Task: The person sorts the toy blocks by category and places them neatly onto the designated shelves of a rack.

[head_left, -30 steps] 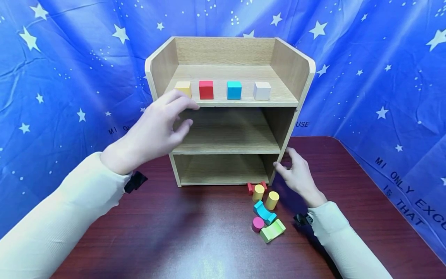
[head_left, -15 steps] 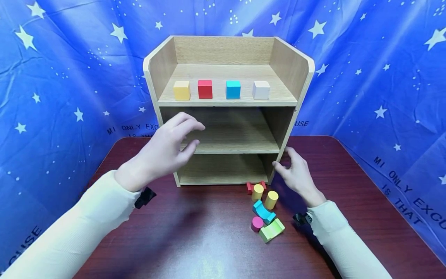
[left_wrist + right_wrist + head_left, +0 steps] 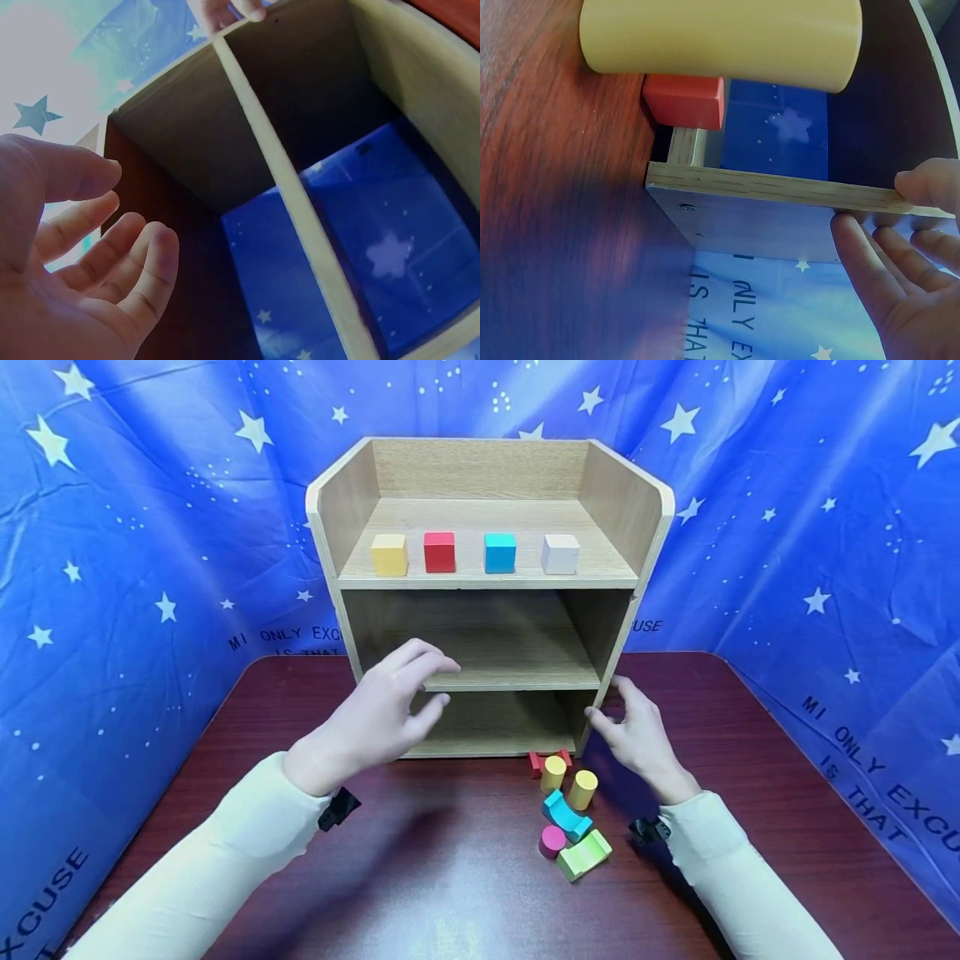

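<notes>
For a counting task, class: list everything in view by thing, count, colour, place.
Table: 1, dark red-brown, in the foreground
Shelf unit: 1, light wood, on the table
Backdrop: 1, blue with pale stars, behind the table
Cubes: 4, yellow, red, blue, white from left, top shelf
Partly hidden block: 1, red, table, by the shelf unit's foot
Tall cylinders: 2, yellow, table, near the red block
Curved blocks: 2, blue and green, on the table
Short cylinder: 1, magenta, table, beside the curved blocks
Wrist devices: 2, black, one per wrist
Sleeves: 2, off-white, on both arms
Left hand: 1, bare, before the shelf unit
Right hand: 1, bare, gripping the shelf unit's right side
</notes>
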`<state>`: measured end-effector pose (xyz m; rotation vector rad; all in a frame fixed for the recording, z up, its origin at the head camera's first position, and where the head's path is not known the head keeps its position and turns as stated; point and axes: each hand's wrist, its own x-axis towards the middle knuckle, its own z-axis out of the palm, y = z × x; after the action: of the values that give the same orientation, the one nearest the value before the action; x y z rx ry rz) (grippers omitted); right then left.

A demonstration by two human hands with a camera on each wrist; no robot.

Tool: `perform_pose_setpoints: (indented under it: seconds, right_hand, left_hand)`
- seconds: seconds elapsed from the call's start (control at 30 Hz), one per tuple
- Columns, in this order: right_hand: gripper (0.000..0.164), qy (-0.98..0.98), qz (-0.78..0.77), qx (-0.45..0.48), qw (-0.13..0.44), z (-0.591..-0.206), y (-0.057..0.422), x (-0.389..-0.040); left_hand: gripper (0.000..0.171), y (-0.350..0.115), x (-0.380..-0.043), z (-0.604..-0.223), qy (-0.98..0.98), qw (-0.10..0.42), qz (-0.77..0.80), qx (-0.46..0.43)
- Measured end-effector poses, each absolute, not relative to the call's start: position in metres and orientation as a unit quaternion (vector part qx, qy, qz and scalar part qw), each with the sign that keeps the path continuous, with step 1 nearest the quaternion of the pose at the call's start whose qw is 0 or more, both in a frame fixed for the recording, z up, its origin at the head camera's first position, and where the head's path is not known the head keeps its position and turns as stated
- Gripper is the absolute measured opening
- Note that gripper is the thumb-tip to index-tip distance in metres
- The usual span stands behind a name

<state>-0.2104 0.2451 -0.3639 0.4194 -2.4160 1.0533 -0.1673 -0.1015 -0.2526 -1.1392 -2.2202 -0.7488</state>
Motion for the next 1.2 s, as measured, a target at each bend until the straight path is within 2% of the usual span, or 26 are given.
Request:
perform_pose_setpoints:
  seconds: [1.2]
  right_hand:
    - [0.040, -0.879, 0.389, 0.150, 0.232, -0.363, 0.243, -0.209]
  left_hand:
    - [0.028, -0.058, -0.169, -0.324, -0.830, 0.190, -0.298, -0.431]
